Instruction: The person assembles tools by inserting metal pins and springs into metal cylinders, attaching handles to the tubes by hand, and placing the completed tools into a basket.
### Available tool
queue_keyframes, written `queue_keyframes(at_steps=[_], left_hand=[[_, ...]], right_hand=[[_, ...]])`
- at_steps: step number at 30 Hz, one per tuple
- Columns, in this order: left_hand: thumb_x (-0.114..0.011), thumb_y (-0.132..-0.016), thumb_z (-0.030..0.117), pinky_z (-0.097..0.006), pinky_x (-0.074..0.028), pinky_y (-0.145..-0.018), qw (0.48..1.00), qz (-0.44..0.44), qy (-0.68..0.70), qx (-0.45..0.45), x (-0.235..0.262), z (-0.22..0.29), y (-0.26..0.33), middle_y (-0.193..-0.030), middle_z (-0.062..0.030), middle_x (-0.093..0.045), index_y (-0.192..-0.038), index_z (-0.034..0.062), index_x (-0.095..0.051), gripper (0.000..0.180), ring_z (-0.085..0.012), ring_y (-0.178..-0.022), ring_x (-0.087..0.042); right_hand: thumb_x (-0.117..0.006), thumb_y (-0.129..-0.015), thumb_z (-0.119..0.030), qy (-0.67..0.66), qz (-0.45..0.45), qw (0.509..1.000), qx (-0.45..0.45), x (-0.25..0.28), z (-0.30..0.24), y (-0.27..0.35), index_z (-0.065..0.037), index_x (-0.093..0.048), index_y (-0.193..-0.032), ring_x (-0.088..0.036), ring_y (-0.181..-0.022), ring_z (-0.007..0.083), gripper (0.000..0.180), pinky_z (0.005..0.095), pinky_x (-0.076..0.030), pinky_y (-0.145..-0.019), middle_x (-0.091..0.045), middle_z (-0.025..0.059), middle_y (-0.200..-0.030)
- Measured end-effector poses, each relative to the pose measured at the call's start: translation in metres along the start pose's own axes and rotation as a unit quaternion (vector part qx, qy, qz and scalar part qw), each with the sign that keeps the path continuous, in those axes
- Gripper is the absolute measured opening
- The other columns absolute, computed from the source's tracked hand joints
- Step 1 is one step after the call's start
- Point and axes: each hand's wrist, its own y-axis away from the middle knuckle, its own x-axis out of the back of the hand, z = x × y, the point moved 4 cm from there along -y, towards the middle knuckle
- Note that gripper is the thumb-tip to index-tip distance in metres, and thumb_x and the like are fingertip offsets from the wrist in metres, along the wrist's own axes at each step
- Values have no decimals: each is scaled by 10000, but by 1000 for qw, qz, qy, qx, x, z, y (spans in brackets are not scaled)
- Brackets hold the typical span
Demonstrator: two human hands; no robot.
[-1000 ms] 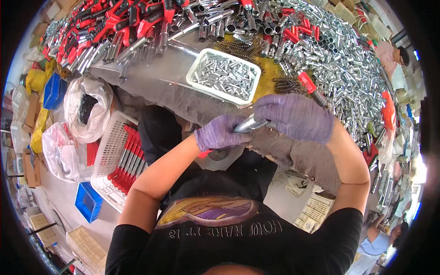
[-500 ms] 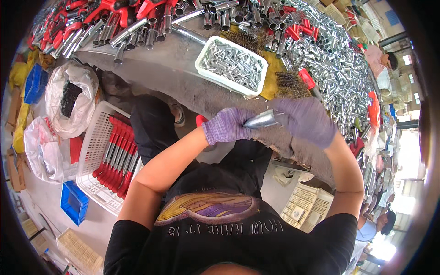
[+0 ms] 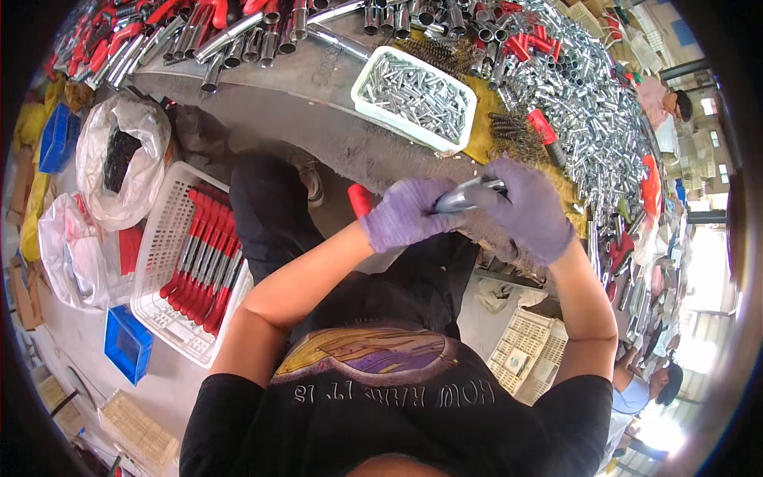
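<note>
Gloved in purple, my left hand (image 3: pixel 407 213) is closed around a tool with a shiny metal tube (image 3: pixel 455 199). A red grip (image 3: pixel 360 200) sticks out on the other side of that hand, seemingly part of the same tool. My right hand (image 3: pixel 534 213), in a matching glove, closes on the tube's far end; its thumb is slightly blurred and hides part of the metal. Just beyond the hands, a white tray (image 3: pixel 362 97) full of small metal pins (image 3: pixel 417 95) rests on the bench. Dark coil springs (image 3: pixel 509 126) lie near my right hand.
Metal tubes and clips (image 3: pixel 596 103) are heaped at the right; red-handled tools (image 3: pixel 127 40) pile up at the far left. On the floor at left stand a white basket (image 3: pixel 151 270) of red-and-silver tools, plastic sacks (image 3: pixel 147 183) and a blue bin (image 3: pixel 119 350). Other people (image 3: pixel 656 385) sit at right.
My right hand has come down and slightly left, its fingers now closer round the tube's end. My left hand has shifted a little right, and more of the red grip shows.
</note>
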Motion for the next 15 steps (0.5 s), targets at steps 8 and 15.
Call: queue_keyframes(at_steps=[8,15], left_hand=[[-633,-783,63,-489,-471,-905,536,286,784,128,4,-93,77,-806,-94,-608,-834,72,-567,84,-255,-812,-595],[-517,-898,231,-420,-455,-887,692,188,653,244,-126,-290,116,-1023,-129,-596,-1003,51,-553,212,-293,-954,-574]], right_hand=[[-747,-741,-261,-593,-287,752,-6,-123,14,73,-46,-440,-1304,-598,-954,210,677,318,-482,-823,-602,105,-1048],[-670,-770,-219,-289,-94,952,-38,-212,4,44,-84,-556,-1179,-616,-947,296,446,353,-483,-841,-627,144,-1050]])
